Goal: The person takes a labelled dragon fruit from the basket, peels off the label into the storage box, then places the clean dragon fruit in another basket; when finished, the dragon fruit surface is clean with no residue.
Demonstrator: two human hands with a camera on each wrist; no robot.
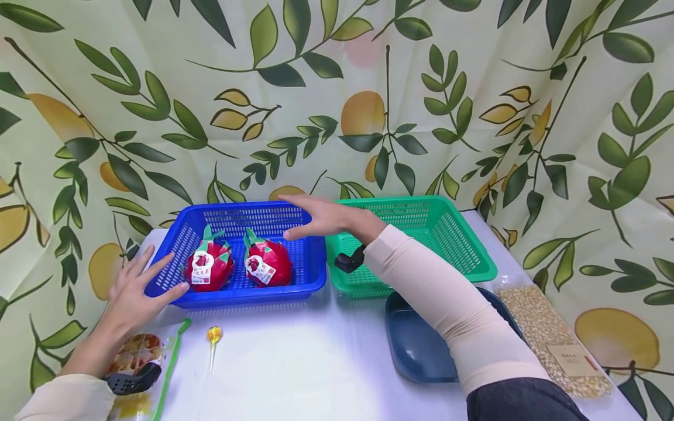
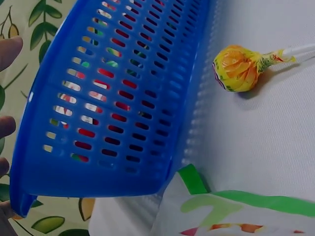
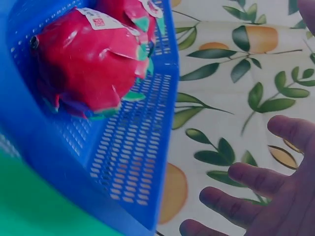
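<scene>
Two red dragon fruits, the left one [image 1: 218, 272] and the right one [image 1: 279, 263], sit apart in a blue slotted basket [image 1: 247, 299], each with a white label. My left hand [image 1: 134, 292] is by the basket's left end, fingers spread and holding nothing; whether it touches the rim I cannot tell. Over the basket's right end hovers my right hand [image 1: 329, 217], its fingers extended. The right wrist view shows the nearer dragon fruit [image 3: 88, 64] close up, with that hand's fingers [image 3: 256, 179] apart from it.
A green basket [image 1: 474, 263] adjoins the blue one on the right. In front of it lies a dark blue tray [image 1: 421, 351], partly under my right forearm. A bag of grains [image 1: 542, 327] lies far right. Front left are a lollipop [image 1: 213, 335] and a green-edged food packet [image 1: 171, 362].
</scene>
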